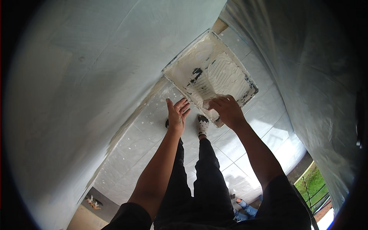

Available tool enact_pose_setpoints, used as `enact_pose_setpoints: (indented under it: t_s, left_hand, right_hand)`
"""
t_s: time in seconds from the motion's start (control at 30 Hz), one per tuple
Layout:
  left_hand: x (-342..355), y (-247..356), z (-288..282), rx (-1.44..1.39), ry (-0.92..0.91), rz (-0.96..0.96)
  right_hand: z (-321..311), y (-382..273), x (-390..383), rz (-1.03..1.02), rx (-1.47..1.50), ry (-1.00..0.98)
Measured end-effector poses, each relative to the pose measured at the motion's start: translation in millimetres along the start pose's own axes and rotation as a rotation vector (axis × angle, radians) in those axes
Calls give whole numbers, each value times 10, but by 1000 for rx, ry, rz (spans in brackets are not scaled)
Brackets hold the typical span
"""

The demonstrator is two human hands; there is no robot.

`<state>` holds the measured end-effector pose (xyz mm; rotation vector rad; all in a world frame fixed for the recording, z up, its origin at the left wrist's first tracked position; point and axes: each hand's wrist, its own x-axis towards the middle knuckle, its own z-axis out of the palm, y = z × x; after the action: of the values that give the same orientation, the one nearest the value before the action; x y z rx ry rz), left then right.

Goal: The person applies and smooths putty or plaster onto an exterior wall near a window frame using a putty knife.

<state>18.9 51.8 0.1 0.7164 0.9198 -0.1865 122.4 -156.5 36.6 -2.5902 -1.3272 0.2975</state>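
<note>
A paint tray [230, 69] coated in thick cream paint, with dark bare patches and a ridged slope, lies at the upper middle. My right hand [226, 109] is over its near end, fingers curled round something cream-coated that I cannot make out. Just left of the tray's near corner, my left hand [176, 115] is raised with its fingers apart, holding nothing.
A grey wall [88, 76] runs along the left. Plastic sheeting [306, 76] hangs on the right. My socked, sandalled foot [203, 124] stands on the paint-spotted tile floor [142, 142]. Another person's jeans-clad leg [247, 209] shows at the bottom right, near grass [314, 188].
</note>
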Motion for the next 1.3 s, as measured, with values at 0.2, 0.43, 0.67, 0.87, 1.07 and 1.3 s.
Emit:
enact_pose_setpoints:
  t_s: [0.2,0.43,0.67,0.87,1.07,1.3]
  left_hand:
    - [63,27,15,40,-34,-48]
    - [108,67,-109,98,-35,-83]
    - [88,78,-124,97,-48,-114]
    - [89,-30,-55,70,-77,-158]
    - [81,45,-87,32,-77,-154]
    - [50,-161,-20,-5,-63,-171]
  right_hand:
    - [-218,566,764,167,-81,306]
    - [248,11,662,391,-246,87]
    - [-175,77,425,404,5,382]
    - [14,252,374,424,-75,231]
    - [66,-734,-146,443,242,92]
    - [-217,410,817,387,-18,308]
